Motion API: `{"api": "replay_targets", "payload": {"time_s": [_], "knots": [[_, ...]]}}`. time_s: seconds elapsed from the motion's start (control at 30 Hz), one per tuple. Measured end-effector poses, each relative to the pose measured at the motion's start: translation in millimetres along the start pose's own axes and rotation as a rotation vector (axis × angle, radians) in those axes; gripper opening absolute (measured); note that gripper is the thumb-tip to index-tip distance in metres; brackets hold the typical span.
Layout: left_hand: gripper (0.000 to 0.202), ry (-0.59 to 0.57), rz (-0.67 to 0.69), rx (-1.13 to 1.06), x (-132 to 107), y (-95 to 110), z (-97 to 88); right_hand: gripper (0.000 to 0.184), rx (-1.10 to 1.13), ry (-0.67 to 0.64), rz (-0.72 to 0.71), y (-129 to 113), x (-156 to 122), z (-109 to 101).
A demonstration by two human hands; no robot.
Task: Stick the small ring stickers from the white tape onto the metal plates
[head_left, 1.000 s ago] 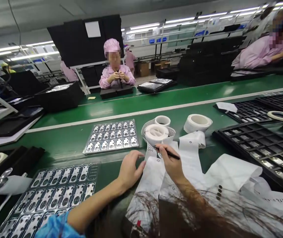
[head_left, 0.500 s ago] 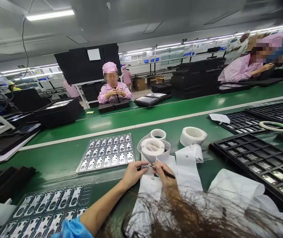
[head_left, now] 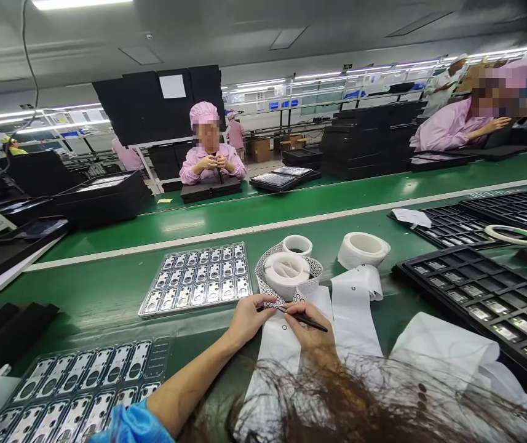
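My right hand [head_left: 313, 329] grips black tweezers [head_left: 308, 320], their tip pointing left toward my other fingers. Beside it my left hand [head_left: 246, 321] is closed in a pinch at the tweezers' tip; whatever it holds is too small to make out. Both hands are over a white backing strip [head_left: 280, 347] bearing a small black ring. Just beyond my fingertips lies a roll of ring stickers [head_left: 286, 269], its printed strip curling around it. Loose hair covers the lower part of my right forearm.
Clear trays of metal plates lie at the far left [head_left: 196, 278] and near left [head_left: 79, 381]. More white rolls [head_left: 363, 249] stand behind. A black compartment tray [head_left: 479, 295] with small parts is at right. Across the green bench [head_left: 189, 224] sits a co-worker in pink [head_left: 208, 161].
The view has tilted down slightly. The tweezers lie a little flatter, and the small thing seen between my fingertips before is now hidden. My hands stay close together.
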State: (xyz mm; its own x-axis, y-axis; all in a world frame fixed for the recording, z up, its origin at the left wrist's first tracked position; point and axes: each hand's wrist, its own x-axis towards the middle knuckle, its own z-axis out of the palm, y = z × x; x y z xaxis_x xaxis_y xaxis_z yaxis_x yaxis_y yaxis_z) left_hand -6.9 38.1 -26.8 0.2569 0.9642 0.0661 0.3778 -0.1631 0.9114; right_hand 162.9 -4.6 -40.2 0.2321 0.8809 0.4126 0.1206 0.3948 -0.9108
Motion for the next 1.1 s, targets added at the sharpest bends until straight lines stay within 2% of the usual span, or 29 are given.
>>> {"api": "replay_targets", "payload": {"time_s": [0.2,0.63,1.1], "knots": [[0.025,0.003,0.005,-0.014,0.8,-3.8,0.2,0.011,0.020,0.022,0.054,0.2,-0.3,0.4],[0.018,-0.024,0.017,-0.006,0.9,-1.1,-0.7,0.010,0.024,0.007,0.054,2.4,-3.2,-1.4],[0.017,-0.030,0.021,0.008,0.0,1.4,-0.5,0.010,0.002,0.005,-0.007,-3.2,-1.1,-1.5]]}}
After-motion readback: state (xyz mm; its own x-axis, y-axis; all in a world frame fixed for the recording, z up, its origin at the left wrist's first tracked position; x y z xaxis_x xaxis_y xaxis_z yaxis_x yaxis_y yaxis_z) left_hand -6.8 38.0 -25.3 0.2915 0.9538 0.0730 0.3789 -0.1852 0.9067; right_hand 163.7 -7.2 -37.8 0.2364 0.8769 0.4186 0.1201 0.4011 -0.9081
